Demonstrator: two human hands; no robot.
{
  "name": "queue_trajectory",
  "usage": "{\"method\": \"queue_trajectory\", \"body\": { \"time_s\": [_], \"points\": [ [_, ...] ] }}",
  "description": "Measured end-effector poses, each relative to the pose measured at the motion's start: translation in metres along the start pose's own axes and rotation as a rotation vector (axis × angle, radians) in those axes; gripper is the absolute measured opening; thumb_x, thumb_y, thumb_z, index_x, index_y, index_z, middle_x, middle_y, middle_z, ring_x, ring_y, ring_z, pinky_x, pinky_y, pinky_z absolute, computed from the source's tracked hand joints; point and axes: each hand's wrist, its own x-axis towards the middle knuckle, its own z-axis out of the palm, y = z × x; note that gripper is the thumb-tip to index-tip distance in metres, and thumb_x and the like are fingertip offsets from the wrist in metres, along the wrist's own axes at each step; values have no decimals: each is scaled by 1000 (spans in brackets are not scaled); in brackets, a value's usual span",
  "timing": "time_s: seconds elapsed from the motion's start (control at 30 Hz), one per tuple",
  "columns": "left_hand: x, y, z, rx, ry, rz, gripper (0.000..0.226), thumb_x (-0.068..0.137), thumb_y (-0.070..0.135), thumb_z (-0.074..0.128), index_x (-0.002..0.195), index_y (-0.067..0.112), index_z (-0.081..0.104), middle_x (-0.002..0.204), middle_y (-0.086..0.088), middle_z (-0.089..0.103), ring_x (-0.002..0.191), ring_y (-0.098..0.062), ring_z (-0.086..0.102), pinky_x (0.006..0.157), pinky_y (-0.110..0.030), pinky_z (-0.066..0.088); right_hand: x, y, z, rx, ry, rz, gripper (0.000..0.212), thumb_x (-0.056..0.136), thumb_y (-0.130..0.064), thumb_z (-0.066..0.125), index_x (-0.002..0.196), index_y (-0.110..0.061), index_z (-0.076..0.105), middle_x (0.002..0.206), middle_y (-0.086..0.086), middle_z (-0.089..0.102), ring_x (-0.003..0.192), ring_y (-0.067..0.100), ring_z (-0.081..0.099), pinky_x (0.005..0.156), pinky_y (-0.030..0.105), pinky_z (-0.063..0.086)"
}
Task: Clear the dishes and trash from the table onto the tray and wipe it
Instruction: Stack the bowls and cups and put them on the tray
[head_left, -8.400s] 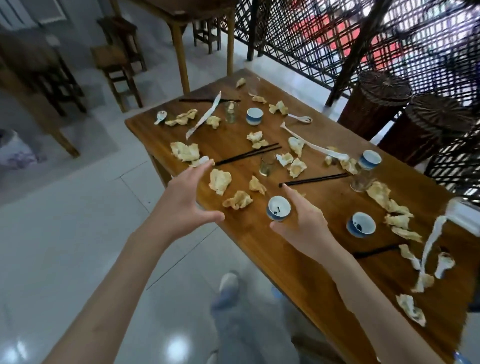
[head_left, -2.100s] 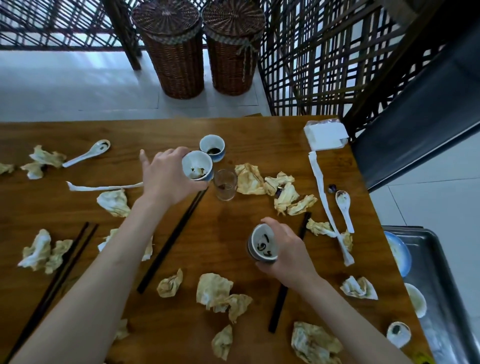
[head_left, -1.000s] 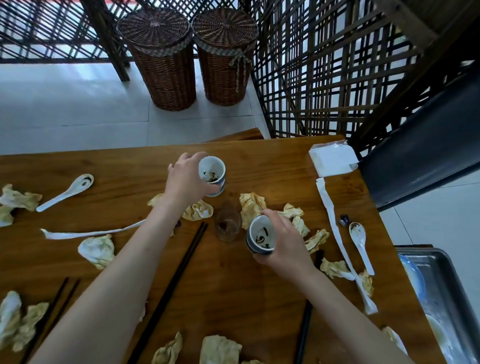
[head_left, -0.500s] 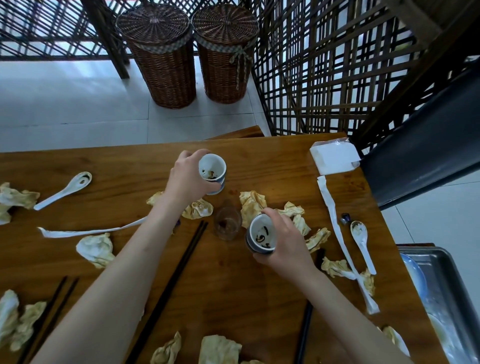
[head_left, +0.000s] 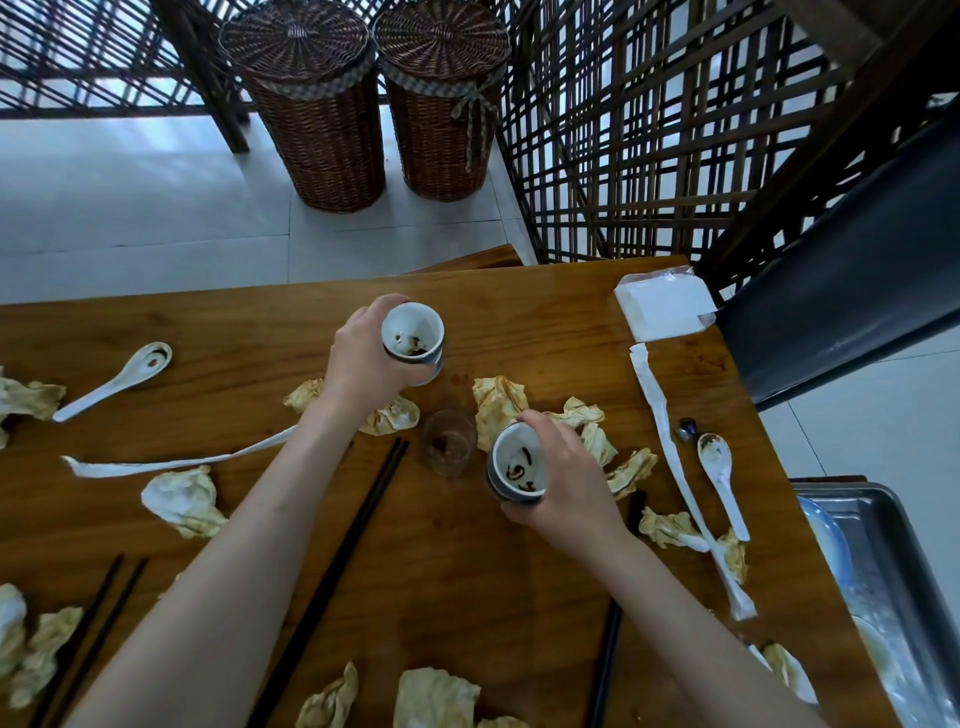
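Each hand grips a cup – left hand (head_left: 363, 364) on the far cup (head_left: 414, 340), right hand (head_left: 566, 483) on the near cup (head_left: 518, 465) – both hold dark dregs.

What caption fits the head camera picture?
Each hand, left and right, holds a dirty cup above a wooden table littered with crumpled napkins.

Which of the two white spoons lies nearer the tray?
The spoon right of the long paper strip, near the tray; the other spoon lies far left.
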Motion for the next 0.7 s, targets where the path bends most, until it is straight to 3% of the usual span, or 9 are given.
{"method": "queue_trajectory", "body": {
  "time_s": [0.23, 0.37, 0.43, 0.7],
  "points": [
    [2, -1, 0, -13, -12, -4, 80, 53, 36, 86, 123, 34, 47, 112, 6, 56, 103, -17, 51, 77, -27, 41, 0, 0, -1, 2, -5, 0, 93, 59, -30, 85, 133, -35, 29, 122, -6, 47, 108, 13, 50, 78, 21, 46],
    [-2, -3, 2, -79, -54, -76, 119, 46, 31, 91, 140, 39, 20, 117, 6, 53, 108, -16, 48, 89, -33, 38, -1, -1, 0, 9, -4, 8, 94, 59, -30, 85, 134, -36, 29, 122, -6, 48, 108, 12, 49, 78, 19, 45],
    [-5, -6, 7, -116, -65, -130, 125, 44, 25, 93, 142, 39, 16, 126, 2, 52, 114, -19, 46, 92, -34, 36, -1, -1, 0, 10, -4, 10, 94, 59, -30, 85, 134, -36, 29, 123, -6, 48, 108, 11, 49, 79, 19, 45],
    [-9, -10, 20, -162, 93, -127, 94, 46, 24, 92, 127, 29, 44, 106, 16, 54, 99, -5, 46, 82, -20, 37, 0, -2, -1, 24, -31, 26, 94, 59, -32, 85, 135, -36, 29, 123, -6, 52, 109, 13, 51, 84, 27, 49]
  ]
}}
